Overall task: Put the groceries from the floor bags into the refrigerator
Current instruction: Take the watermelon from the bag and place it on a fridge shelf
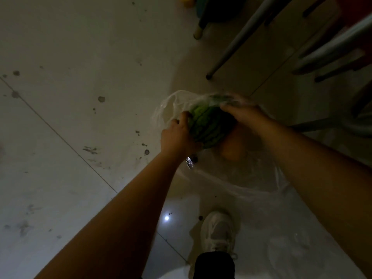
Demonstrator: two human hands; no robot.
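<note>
A green striped watermelon (pixel 209 125) sits in a clear plastic bag (pixel 167 109) on the floor. My left hand (pixel 178 135) grips its left side. On its upper right side rests my right hand (pixel 243 113), fingers curled over the rind and the bag's film. Just below the melon an orange fruit (pixel 231 150) shows inside a second clear bag (pixel 237 178). A small shiny thing (pixel 190 163) lies under my left wrist; I cannot tell what it is. The refrigerator is out of sight.
Pale tiled floor (pixel 70 97) with dark spots spreads to the left. Grey furniture legs (pixel 235 39) and chair legs (pixel 330 55) stand at the upper right. My white shoe (pixel 218 232) is near the bottom, beside the bags. The scene is dim.
</note>
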